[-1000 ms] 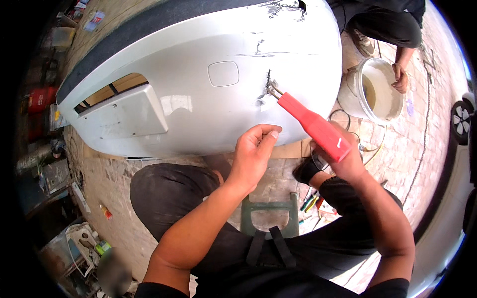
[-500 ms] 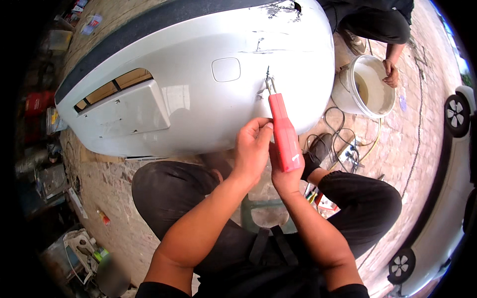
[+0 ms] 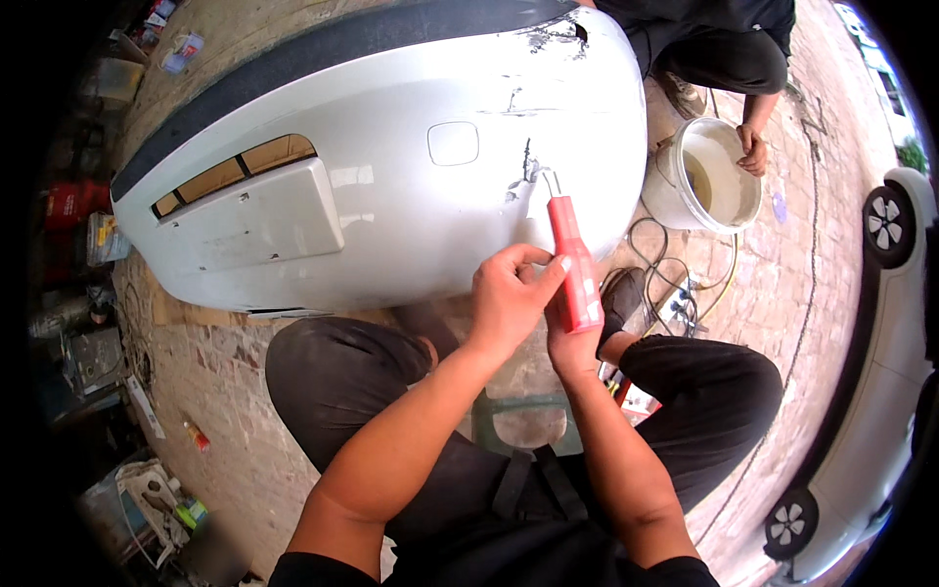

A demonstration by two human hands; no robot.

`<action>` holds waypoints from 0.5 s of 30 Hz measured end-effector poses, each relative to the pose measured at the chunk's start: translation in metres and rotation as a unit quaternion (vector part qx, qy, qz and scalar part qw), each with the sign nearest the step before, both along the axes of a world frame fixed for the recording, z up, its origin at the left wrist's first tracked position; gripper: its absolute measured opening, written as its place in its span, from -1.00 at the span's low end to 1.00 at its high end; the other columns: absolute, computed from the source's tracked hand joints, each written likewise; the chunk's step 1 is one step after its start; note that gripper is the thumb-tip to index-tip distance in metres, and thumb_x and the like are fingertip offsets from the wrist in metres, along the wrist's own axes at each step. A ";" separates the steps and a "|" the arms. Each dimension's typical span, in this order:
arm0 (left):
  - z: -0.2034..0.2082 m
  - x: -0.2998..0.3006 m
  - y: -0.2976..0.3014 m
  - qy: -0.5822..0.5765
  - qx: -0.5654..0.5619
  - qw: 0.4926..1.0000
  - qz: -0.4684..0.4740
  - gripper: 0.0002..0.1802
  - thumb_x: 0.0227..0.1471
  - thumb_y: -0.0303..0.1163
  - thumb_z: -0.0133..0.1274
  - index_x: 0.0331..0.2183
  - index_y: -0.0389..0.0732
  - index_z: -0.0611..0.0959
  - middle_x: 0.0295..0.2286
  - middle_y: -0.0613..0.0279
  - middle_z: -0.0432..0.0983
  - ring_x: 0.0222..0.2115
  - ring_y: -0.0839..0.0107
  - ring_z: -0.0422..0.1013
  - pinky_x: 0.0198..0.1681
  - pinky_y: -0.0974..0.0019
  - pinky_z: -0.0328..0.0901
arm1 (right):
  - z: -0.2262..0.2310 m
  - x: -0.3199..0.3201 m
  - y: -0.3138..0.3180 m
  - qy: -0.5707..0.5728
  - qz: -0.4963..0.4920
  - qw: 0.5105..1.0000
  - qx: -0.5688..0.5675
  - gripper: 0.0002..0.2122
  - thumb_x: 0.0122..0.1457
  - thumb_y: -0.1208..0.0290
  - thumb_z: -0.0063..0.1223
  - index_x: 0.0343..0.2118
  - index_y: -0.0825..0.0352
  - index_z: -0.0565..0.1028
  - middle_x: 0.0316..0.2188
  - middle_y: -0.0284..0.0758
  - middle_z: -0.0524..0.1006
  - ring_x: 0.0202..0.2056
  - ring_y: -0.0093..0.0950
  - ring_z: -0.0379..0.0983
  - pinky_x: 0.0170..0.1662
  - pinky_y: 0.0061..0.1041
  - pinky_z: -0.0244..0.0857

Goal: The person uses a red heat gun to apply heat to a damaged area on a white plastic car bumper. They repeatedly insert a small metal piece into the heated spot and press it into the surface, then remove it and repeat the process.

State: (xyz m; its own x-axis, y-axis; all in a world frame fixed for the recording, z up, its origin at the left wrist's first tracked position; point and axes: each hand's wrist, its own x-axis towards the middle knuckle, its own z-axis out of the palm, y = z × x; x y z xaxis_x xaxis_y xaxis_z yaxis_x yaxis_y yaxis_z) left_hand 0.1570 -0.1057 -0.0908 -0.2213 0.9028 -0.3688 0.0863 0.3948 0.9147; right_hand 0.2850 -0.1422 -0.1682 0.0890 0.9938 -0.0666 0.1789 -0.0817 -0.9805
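A red hot stapler (image 3: 577, 274) with two bent metal prongs is held up in front of me. My right hand (image 3: 572, 347) wraps its lower body from beneath. My left hand (image 3: 514, 293) is closed, thumb and fingers against the stapler's left side. The prong tips are just right of a dark crack (image 3: 529, 161) in the silver-white car bumper (image 3: 391, 215); I cannot tell whether they touch it. More black scuffs and a hole mark the bumper's far right corner.
At the right, another person's hand (image 3: 752, 152) rests on the rim of a white bucket (image 3: 675, 186). Cables (image 3: 665, 259) and a power strip (image 3: 679, 301) lie by my right foot. A silver car (image 3: 866, 382) stands far right; tools and clutter line the left.
The stapler's prongs have come back from over the crack and now sit to its right. My left thumb has shifted further across the stapler body. The whole view has turned slightly.
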 end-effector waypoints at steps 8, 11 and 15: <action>0.004 -0.008 -0.001 -0.072 -0.004 0.996 0.051 -0.64 0.12 -0.22 0.40 -0.28 -0.35 0.68 -0.56 0.56 0.30 -0.51 0.72 0.17 -0.46 0.48 0.11 | 0.009 -0.006 0.007 -0.040 0.061 0.997 -0.035 -0.55 0.25 0.45 0.30 0.19 0.35 0.48 -0.03 -0.18 0.63 -0.03 -0.32 0.60 0.05 -0.38 0.44; 0.005 -0.005 -0.002 -0.096 0.010 0.992 0.075 -0.60 0.12 -0.23 0.40 -0.22 -0.35 0.65 -0.55 0.55 0.31 -0.52 0.73 0.16 -0.48 0.47 0.09 | 0.009 -0.006 0.008 -0.024 0.067 0.997 -0.023 -0.55 0.26 0.45 0.29 0.20 0.35 0.47 -0.03 -0.19 0.63 -0.03 -0.33 0.60 0.05 -0.38 0.44; -0.001 -0.003 0.000 -0.117 -0.014 0.991 0.070 -0.58 0.12 -0.21 0.39 -0.18 -0.34 0.64 -0.52 0.51 0.37 -0.49 0.72 0.23 -0.43 0.48 0.15 | 0.016 -0.015 0.004 0.022 0.029 0.999 -0.027 -0.54 0.26 0.47 0.30 0.21 0.36 0.46 0.00 -0.22 0.63 -0.02 -0.41 0.58 0.06 -0.41 0.43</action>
